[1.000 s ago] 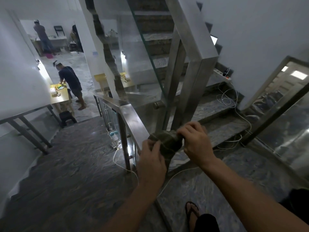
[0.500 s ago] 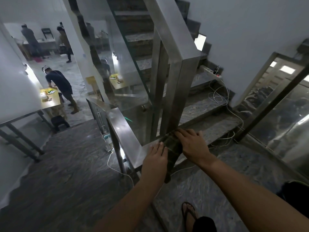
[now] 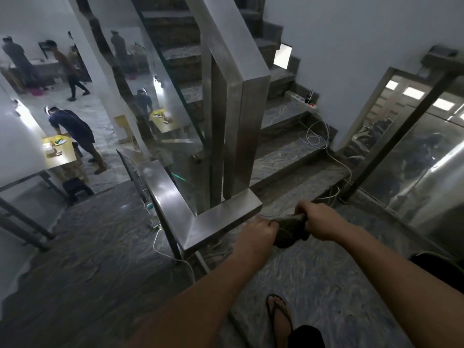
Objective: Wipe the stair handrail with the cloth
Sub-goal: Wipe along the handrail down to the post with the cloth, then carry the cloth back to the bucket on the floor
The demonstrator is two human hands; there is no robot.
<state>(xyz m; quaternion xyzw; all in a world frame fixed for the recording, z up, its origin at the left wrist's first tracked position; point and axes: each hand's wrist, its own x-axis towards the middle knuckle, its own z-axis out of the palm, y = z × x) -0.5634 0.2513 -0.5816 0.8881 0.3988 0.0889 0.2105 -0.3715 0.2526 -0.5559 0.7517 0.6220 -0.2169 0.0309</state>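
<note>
Marble stairs fill a dim stairwell, with open landing below the steel handrail at its corner. Just off the rail's end, not touching it, a person's left hand and right hand curl their fingers tight around a bunched dark cloth, apparently readying a pass.
</note>
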